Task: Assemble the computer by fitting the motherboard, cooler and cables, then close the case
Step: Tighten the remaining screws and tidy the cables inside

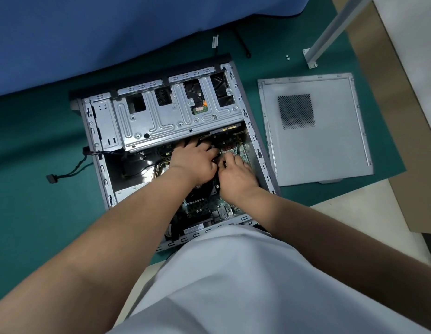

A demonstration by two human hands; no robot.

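An open grey computer case (255,145) lies on its side on a green mat. The green motherboard (202,206) sits inside, with a black cooler (204,191) partly hidden under my wrists. My left hand (194,160) and my right hand (235,175) are both deep in the case, just below the silver drive cage (166,116). Their fingertips meet on a small black connector (216,157) over the board. What the fingers grip is mostly hidden. The loose side panel (315,131) lies flat to the right of the case.
A black SATA cable (65,175) trails out of the case's left side onto the green mat (41,213). Two small screws (287,56) and a white clip (215,41) lie beyond the case. A white metal leg (330,32) stands at back right, blue cloth (77,32) behind.
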